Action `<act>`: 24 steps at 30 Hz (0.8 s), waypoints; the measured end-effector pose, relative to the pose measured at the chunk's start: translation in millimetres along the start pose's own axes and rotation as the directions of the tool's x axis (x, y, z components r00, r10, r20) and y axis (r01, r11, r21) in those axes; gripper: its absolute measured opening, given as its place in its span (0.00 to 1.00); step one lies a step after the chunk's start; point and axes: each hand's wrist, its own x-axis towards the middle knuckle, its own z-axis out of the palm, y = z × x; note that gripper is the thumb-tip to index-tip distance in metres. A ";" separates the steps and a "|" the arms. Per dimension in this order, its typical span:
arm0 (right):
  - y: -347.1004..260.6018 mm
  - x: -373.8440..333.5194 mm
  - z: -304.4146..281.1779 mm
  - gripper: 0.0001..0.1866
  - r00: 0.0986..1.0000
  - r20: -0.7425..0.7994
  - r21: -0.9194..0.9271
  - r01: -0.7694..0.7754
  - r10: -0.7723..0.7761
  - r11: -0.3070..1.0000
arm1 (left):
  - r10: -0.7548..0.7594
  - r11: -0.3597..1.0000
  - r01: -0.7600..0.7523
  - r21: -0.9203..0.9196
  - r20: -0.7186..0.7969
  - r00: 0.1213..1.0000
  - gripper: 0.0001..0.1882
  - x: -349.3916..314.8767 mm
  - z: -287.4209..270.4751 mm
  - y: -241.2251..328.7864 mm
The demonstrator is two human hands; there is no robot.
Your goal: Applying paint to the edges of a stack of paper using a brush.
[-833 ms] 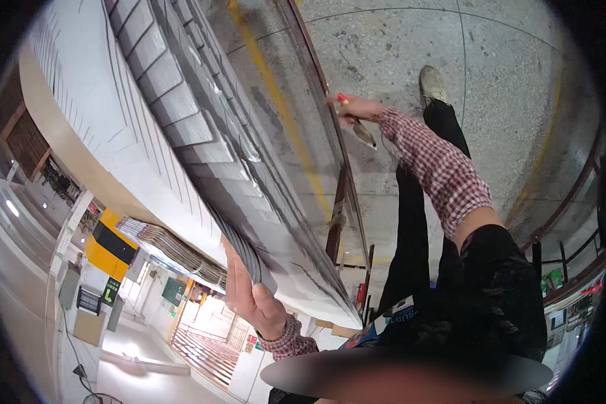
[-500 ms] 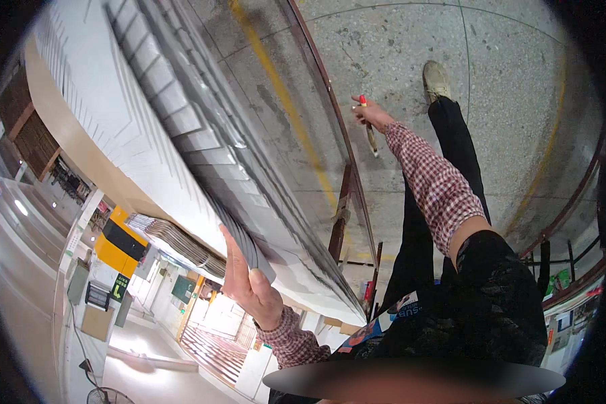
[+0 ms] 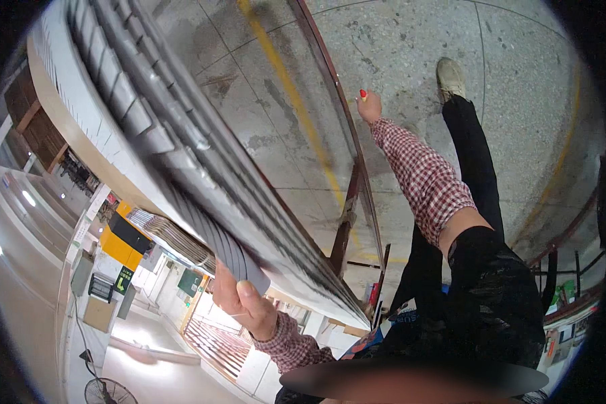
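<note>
A long stack of thin grey-and-white sheets (image 3: 136, 116) runs from the upper left down to the lower middle, its edge fanned in overlapping steps. My left hand (image 3: 248, 306) grips the near end of the bent grey sheets (image 3: 232, 256), thumb on top; the other fingers are partly hidden behind them. Out over the floor on the right, my right hand (image 3: 370, 110) is closed around a slim tool (image 3: 363, 94) with a red end. The fist hides the rest of this tool, so its kind does not show.
A dark red metal rail (image 3: 349, 131) runs between the stack and my right arm. Below lies a speckled floor (image 3: 397, 40) with a yellow line (image 3: 291, 91). Another pile of sheets (image 3: 175, 239) and a fan (image 3: 108, 392) are at the left. A curved frame (image 3: 572, 215) stands at right.
The stack's stepped edge has lifted and shifted left, and the near sheets are bent more. My left thumb now lies over them. My right hand has turned, hiding the tool's lower part.
</note>
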 end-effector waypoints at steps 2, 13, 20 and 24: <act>-4.1 -3.2 13.7 0.19 0.996 -0.087 -0.056 0.030 -0.034 0.998 | -0.044 0.998 0.044 0.042 0.000 0.999 0.33 -7.1 -8.9 -3.3; -33.7 -51.7 -16.6 0.38 0.957 0.135 -0.034 0.264 -0.258 0.964 | -0.026 0.999 0.026 0.020 0.011 1.000 0.31 -6.7 -8.7 -1.4; -23.7 -85.3 -87.0 0.36 0.898 -0.186 0.009 0.406 -0.398 0.914 | 0.047 0.996 -0.038 -0.078 0.115 0.992 0.25 9.1 1.6 -10.4; -92.9 -112.6 -156.4 0.29 0.862 -0.231 0.199 0.496 -0.451 0.845 | 0.192 0.978 -0.184 -0.094 0.077 0.978 0.23 17.9 18.7 -7.2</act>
